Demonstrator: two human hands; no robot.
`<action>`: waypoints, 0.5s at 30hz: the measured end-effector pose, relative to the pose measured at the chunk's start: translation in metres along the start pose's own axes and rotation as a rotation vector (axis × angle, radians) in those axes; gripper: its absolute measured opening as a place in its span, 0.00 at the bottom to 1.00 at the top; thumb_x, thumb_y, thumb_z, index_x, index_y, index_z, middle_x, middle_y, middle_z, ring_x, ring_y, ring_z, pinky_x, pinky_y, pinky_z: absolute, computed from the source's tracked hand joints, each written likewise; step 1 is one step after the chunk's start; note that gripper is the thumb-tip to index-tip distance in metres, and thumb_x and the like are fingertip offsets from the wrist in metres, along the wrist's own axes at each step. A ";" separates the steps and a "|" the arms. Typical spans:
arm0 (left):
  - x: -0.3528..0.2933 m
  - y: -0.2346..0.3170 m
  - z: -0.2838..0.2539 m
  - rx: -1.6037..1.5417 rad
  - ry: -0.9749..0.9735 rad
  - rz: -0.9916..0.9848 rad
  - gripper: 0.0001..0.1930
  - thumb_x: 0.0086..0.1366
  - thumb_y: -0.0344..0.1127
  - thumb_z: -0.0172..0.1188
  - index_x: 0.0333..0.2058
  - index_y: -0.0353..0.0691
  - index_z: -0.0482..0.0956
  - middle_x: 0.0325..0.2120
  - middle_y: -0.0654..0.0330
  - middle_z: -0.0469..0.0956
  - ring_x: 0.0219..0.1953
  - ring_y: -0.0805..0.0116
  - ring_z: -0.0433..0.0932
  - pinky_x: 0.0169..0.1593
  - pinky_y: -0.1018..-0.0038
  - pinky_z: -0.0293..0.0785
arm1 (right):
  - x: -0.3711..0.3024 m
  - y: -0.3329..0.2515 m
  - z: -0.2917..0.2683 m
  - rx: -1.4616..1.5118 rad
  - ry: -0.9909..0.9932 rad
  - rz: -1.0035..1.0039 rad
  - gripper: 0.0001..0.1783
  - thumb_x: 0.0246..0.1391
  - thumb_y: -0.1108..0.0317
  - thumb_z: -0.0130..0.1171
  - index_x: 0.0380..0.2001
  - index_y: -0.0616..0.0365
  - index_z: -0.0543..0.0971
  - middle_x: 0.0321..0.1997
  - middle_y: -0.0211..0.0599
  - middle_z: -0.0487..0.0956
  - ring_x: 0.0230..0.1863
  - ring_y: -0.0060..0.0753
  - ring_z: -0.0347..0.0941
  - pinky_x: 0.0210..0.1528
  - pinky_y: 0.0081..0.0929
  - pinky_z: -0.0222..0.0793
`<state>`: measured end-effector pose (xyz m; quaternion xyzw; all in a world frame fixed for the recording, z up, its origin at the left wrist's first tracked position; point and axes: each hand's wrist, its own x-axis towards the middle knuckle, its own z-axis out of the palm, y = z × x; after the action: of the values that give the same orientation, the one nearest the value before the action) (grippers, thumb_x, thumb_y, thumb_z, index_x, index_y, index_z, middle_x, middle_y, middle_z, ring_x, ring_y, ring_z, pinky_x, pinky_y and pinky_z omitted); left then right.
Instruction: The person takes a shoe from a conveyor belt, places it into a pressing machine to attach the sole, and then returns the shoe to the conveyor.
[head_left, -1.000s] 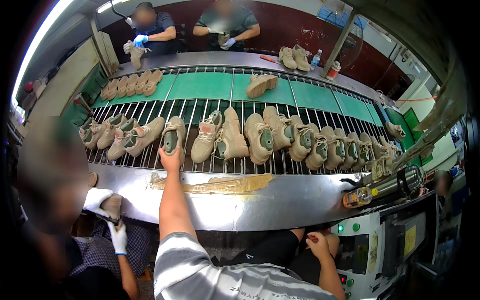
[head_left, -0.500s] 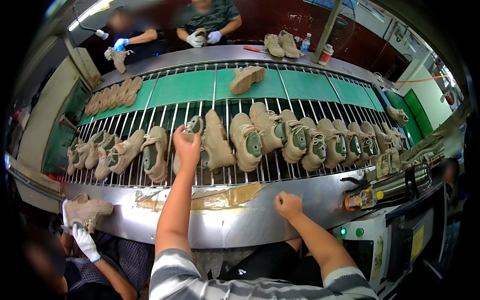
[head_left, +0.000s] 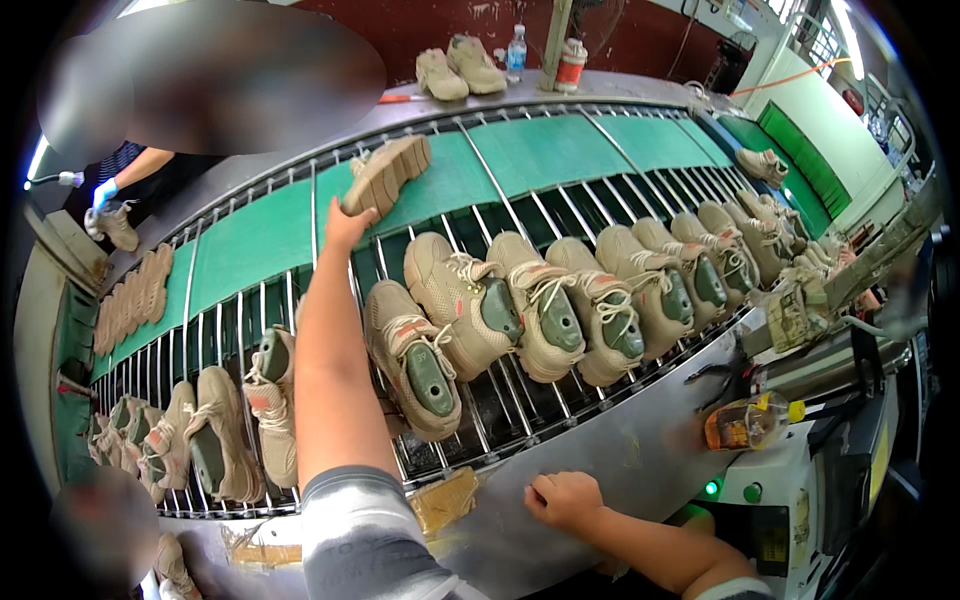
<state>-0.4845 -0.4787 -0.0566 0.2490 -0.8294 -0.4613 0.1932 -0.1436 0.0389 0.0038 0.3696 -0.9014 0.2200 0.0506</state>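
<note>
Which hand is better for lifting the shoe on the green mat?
Probably the left hand: it's at that shoe, while the right hand is curled over the metal counter, farther away.

The tan shoes (head_left: 450, 295) look matt and mesh-like, their green inserts (head_left: 432, 380) smooth plastic, the rods (head_left: 313, 205) glossy metal, the far green sheet (head_left: 250, 240) matt, and the near ledge (head_left: 610, 445) shiny metal.
</note>
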 end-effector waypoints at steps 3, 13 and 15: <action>-0.010 0.005 0.022 0.192 0.040 0.092 0.50 0.40 0.59 0.73 0.56 0.31 0.65 0.53 0.41 0.70 0.54 0.44 0.71 0.57 0.60 0.68 | 0.000 0.003 0.005 -0.021 -0.007 -0.006 0.12 0.44 0.64 0.60 0.15 0.48 0.68 0.13 0.27 0.68 0.16 0.31 0.67 0.19 0.29 0.62; -0.061 0.050 0.028 0.069 0.174 0.022 0.34 0.49 0.54 0.68 0.43 0.28 0.72 0.39 0.40 0.78 0.43 0.45 0.78 0.46 0.58 0.73 | 0.000 -0.005 0.004 0.011 0.036 0.006 0.11 0.44 0.65 0.61 0.16 0.50 0.69 0.14 0.29 0.70 0.16 0.35 0.69 0.19 0.32 0.65; -0.067 0.061 0.012 -0.146 0.169 -0.112 0.32 0.52 0.52 0.66 0.46 0.29 0.72 0.41 0.43 0.78 0.43 0.50 0.78 0.44 0.59 0.75 | -0.001 -0.007 0.002 0.037 0.051 0.023 0.11 0.44 0.65 0.61 0.16 0.50 0.70 0.14 0.31 0.71 0.16 0.37 0.70 0.20 0.34 0.67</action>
<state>-0.4522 -0.4037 -0.0167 0.3181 -0.7591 -0.5080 0.2540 -0.1375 0.0344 0.0043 0.3544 -0.8997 0.2465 0.0645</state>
